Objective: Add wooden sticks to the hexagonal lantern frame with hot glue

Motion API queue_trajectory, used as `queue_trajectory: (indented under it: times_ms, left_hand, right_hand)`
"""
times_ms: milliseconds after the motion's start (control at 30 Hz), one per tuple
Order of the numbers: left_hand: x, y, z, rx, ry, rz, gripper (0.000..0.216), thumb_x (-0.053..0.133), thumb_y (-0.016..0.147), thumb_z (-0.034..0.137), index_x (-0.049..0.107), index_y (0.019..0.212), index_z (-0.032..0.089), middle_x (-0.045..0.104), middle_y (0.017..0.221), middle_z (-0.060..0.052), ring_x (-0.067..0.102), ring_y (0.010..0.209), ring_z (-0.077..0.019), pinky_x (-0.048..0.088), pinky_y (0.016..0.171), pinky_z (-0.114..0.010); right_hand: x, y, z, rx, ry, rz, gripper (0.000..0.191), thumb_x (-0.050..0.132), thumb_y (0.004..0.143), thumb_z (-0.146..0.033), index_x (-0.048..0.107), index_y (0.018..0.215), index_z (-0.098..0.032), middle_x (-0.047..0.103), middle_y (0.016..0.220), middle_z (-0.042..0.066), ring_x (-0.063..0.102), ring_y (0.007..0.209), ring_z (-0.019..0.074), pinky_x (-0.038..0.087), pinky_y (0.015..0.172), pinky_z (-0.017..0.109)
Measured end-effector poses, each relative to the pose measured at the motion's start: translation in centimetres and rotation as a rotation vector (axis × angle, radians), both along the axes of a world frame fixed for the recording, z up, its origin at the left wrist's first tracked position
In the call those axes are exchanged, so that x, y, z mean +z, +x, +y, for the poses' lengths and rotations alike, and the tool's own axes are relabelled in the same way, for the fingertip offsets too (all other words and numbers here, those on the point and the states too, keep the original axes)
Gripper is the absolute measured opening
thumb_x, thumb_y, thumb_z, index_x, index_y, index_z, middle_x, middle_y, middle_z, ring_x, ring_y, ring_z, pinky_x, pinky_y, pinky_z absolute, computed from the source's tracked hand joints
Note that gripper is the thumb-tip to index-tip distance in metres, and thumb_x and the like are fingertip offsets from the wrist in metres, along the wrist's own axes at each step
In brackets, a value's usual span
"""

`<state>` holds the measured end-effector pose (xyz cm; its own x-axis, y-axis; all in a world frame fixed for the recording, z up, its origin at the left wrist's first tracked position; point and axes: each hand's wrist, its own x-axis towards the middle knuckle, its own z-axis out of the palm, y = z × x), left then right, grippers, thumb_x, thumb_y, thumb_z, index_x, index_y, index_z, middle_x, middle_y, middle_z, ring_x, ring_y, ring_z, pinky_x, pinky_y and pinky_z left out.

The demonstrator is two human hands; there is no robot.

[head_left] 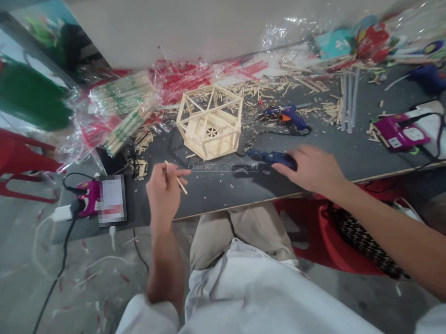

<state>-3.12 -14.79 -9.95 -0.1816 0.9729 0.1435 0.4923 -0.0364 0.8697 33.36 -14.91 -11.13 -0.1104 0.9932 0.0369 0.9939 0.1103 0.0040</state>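
My left hand (163, 189) is closed, pinching a short wooden stick (182, 185) that slants down between the fingers. My right hand (315, 167) grips the near end of a dark blue hand tool (270, 158), blurred, its exact kind unclear. The tool points left, low over the table. Below it and between my hands lies a clear plastic ruler (211, 168). Just beyond the ruler stands a many-sided frame (211, 124) built of wooden sticks, with a small spoked wheel shape on its near side. A blue glue gun (290, 118) with an orange trigger lies right of the frame.
Bundled sticks (122, 95) in plastic and red sticks (185, 80) lie along the back. Clear glue sticks (349, 100) rest among cut pieces. Purple power strips (401, 131) with cords sit at both sides; a phone (110, 199) lies left. A red stool (5, 153) stands beyond.
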Motion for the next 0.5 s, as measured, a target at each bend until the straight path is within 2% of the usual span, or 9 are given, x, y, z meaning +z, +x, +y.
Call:
queue_trajectory:
  times_ms: [67,133,233,300,400,500]
  left_hand:
    - [1.5,-0.1,1.9,-0.097,0.003,0.015,0.037,0.051,0.105,0.056,0.058,0.095,0.021,0.083,0.093,-0.007,0.074,0.069,-0.0163,0.052,0.057,-0.024]
    - [3.0,-0.2,3.9,-0.203,0.012,0.117,0.031,0.062,0.099,0.049,0.069,0.09,0.02,0.082,0.091,-0.005,0.073,0.072,-0.0162,0.052,0.06,-0.024]
    - [5.3,0.0,7.1,-0.23,0.02,0.207,0.023,0.073,0.091,0.042,0.078,0.087,0.02,0.073,0.07,0.0,0.061,0.051,-0.0124,0.049,0.057,-0.026]
    - [6.6,0.5,9.4,-0.293,-0.039,0.199,0.02,0.073,0.089,0.038,0.079,0.083,0.02,0.066,0.058,0.001,0.057,0.047,-0.0125,0.048,0.055,-0.027]
    - [7.7,1.8,12.4,-0.373,-0.108,0.205,0.02,0.072,0.087,0.036,0.076,0.075,0.019,0.068,0.058,-0.001,0.056,0.047,-0.0132,0.047,0.052,-0.027]
    - [7.8,3.7,14.4,-0.368,-0.113,0.359,0.026,0.071,0.087,0.036,0.072,0.066,0.02,0.062,0.05,-0.001,0.056,0.05,-0.0149,0.048,0.057,-0.028]
  right_hand:
    - [-1.0,2.4,0.4,-0.063,0.055,-0.027,0.055,0.048,0.105,-0.058,0.074,0.117,-0.012,0.074,0.113,0.02,0.068,0.105,0.0337,0.047,0.081,0.037]
    - [-1.8,4.2,0.9,-0.087,0.082,-0.084,0.059,0.05,0.104,-0.06,0.073,0.122,-0.009,0.074,0.114,0.023,0.068,0.104,0.0347,0.047,0.083,0.038]
    - [-2.8,5.6,1.4,-0.121,0.113,-0.18,0.063,0.056,0.101,-0.062,0.071,0.125,-0.006,0.074,0.114,0.026,0.067,0.104,0.0375,0.046,0.089,0.04]
    - [-3.5,5.9,1.7,-0.147,0.136,-0.21,0.065,0.06,0.099,-0.062,0.07,0.127,-0.005,0.073,0.116,0.027,0.067,0.107,0.0391,0.045,0.093,0.041]
    - [-4.5,5.9,1.9,-0.179,0.179,-0.188,0.066,0.063,0.096,-0.059,0.067,0.132,-0.004,0.072,0.125,0.027,0.065,0.113,0.0399,0.044,0.1,0.042]
    - [-5.2,6.1,2.1,-0.184,0.197,-0.154,0.068,0.061,0.096,-0.058,0.063,0.137,-0.003,0.07,0.132,0.027,0.065,0.119,0.0396,0.045,0.106,0.043]
